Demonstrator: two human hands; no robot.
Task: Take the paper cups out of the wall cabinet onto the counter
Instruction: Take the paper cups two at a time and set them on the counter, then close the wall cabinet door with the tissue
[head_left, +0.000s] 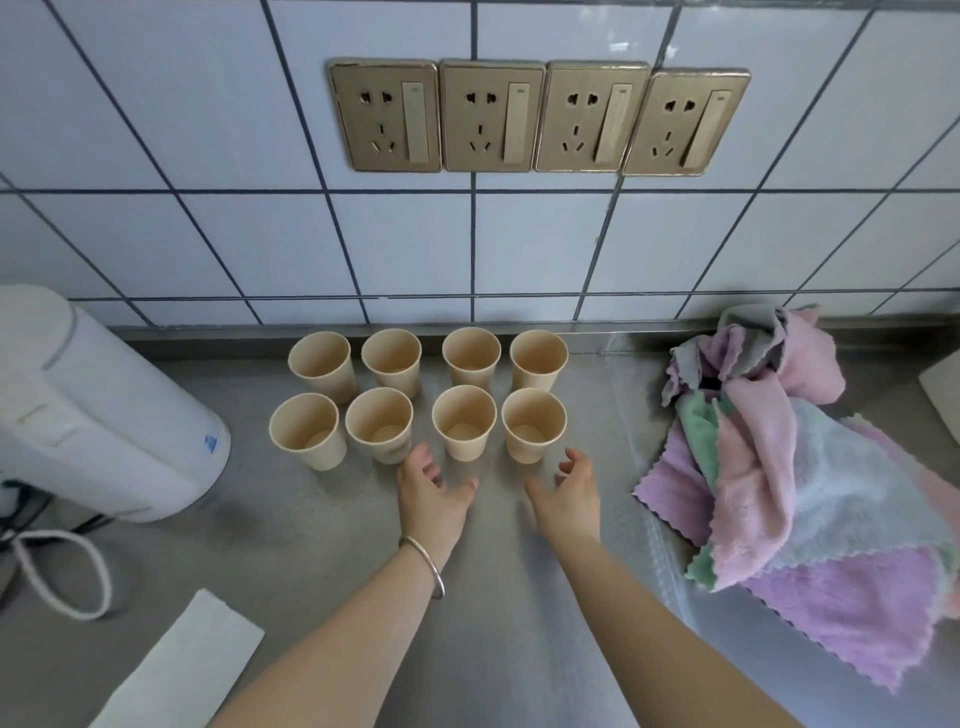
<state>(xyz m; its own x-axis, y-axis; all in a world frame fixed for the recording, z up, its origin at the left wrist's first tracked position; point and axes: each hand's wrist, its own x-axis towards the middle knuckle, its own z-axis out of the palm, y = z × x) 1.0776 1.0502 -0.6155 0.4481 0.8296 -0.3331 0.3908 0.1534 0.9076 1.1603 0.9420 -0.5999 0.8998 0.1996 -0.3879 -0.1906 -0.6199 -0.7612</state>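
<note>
Eight paper cups (422, 397) stood open side up on the steel bench (332, 545), in two rows of four, close to the tiled wall (208, 234); the wall cabinet was not in the picture, so I could not tell if more cups were left inside it.

Your left hand (431, 499) and your right hand (569, 493) hung just in front of the near row; both were open, with the fingers spread and bent a little, and each grip held nothing; neither hand touched a cup, though your left fingertips (423, 457) were very near the second cup from the left.

To me the job looked nearly done, or fully done, since the cups sat in neat rows.

Here is what could go wrong; the cups are light and empty, so a small bump from a finger could tip one over; they stood so close that one falling cup could knock its neighbours too; a cup on its side might roll toward the white kettle (98, 415) on the left, or the pile of soft cloths (810, 467) on the right; the bracelet (423, 566) on your left wrist could catch a rim if you reached over the near row to the far one.
</note>
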